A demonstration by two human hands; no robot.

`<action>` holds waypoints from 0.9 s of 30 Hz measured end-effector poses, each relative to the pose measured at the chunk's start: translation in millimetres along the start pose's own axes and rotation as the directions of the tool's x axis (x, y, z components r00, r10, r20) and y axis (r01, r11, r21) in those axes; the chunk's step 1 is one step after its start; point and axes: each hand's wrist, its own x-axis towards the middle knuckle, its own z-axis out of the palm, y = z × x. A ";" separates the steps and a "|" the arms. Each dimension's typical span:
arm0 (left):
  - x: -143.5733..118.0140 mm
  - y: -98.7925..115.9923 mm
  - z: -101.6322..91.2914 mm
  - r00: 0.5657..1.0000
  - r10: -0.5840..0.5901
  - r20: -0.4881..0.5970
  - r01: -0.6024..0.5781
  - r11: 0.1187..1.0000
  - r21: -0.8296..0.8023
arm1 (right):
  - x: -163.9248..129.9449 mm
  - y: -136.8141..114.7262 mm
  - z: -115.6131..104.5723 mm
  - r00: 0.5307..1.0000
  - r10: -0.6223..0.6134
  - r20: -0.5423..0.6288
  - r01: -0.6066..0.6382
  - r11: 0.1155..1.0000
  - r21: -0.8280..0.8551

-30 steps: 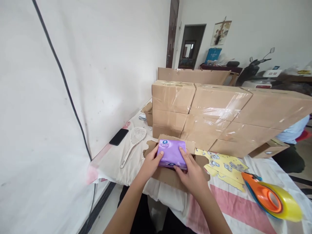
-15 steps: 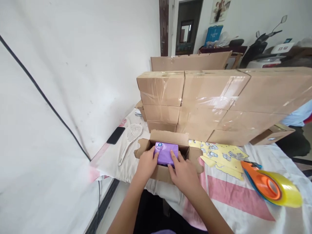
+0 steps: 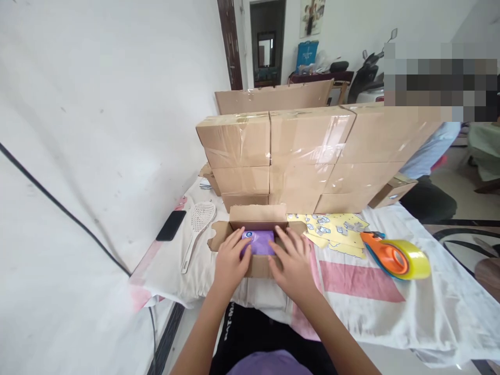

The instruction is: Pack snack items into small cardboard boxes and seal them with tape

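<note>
A purple tissue pack point(image 3: 258, 244) lies down inside a small cardboard box point(image 3: 259, 266) with its flaps folded outward. My left hand point(image 3: 231, 256) is at the pack's left end, fingers stretched forward over the box's left side and touching the wrapper. At the right end, my right hand point(image 3: 294, 260) has its fingers spread over the box's right side, the fingertips at the pack's edge. Neither hand is wrapped round the pack. The inside of the box below the pack is hidden.
Taped cardboard boxes point(image 3: 300, 140) form a wall behind. A white slotted strainer point(image 3: 202, 217) and a black phone point(image 3: 171, 225) lie left. To the right are yellow patterned sheets point(image 3: 336, 229) and an orange tape dispenser point(image 3: 390, 256). A person's blue sleeve point(image 3: 433, 148) shows beyond.
The purple tissue pack has gone lower into the box. My fingers have moved from its top towards its ends and spread. The view has turned right, showing more of the person behind.
</note>
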 end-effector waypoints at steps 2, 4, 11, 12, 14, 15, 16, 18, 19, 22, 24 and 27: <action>-17.9 -26.6 -6.7 0.900 0.043 -0.433 -0.067 0.997 -0.042 | -17.7 15.9 -1.8 0.966 0.177 -0.189 -0.153 0.979 0.135; -31.2 -59.0 -11.6 0.774 -0.129 -0.620 0.040 0.987 -0.155 | -34.0 31.8 -1.6 0.905 0.378 -0.196 -0.285 0.879 0.381; -31.5 -99.8 -4.2 0.988 -0.020 0.152 0.089 0.880 -0.466 | -37.3 38.3 20.9 0.941 0.339 -0.007 -0.247 0.699 0.671; -30.3 -94.9 -3.2 0.980 0.038 0.194 0.058 0.884 -0.464 | -32.3 34.7 24.4 0.956 0.294 -0.020 -0.213 0.736 0.642; -28.9 -85.4 -2.8 0.964 0.088 0.251 0.038 0.888 -0.458 | -23.1 28.5 30.0 0.969 0.244 -0.035 -0.175 0.783 0.597; -28.3 -82.0 -3.2 0.962 0.088 0.260 0.043 0.887 -0.460 | -19.6 26.5 32.1 0.971 0.236 -0.036 -0.169 0.784 0.598; -27.5 -79.5 -3.7 0.964 0.079 0.255 0.053 0.880 -0.472 | -16.8 25.7 33.8 0.970 0.243 -0.034 -0.169 0.763 0.624; -24.8 -76.4 -4.0 0.979 0.028 0.201 0.079 0.859 -0.505 | -12.3 28.1 36.3 0.953 0.296 -0.057 -0.163 0.666 0.728; -22.6 -74.8 -3.5 0.988 -0.022 0.154 0.100 0.849 -0.519 | -9.6 31.3 37.3 0.937 0.342 -0.077 -0.156 0.604 0.782; -13.6 -65.7 0.9 0.976 -0.217 0.030 0.196 0.804 -0.562 | 4.3 44.7 40.4 0.891 0.449 -0.063 -0.173 0.464 0.869; -7.4 -57.6 5.4 0.953 -0.302 0.004 0.246 0.770 -0.588 | 18.2 51.9 42.5 0.887 0.460 0.027 -0.244 0.418 0.875; -1.8 -50.8 10.4 0.929 -0.371 -0.010 0.288 0.737 -0.612 | 36.8 54.6 45.2 0.892 0.451 0.029 -0.202 0.340 0.918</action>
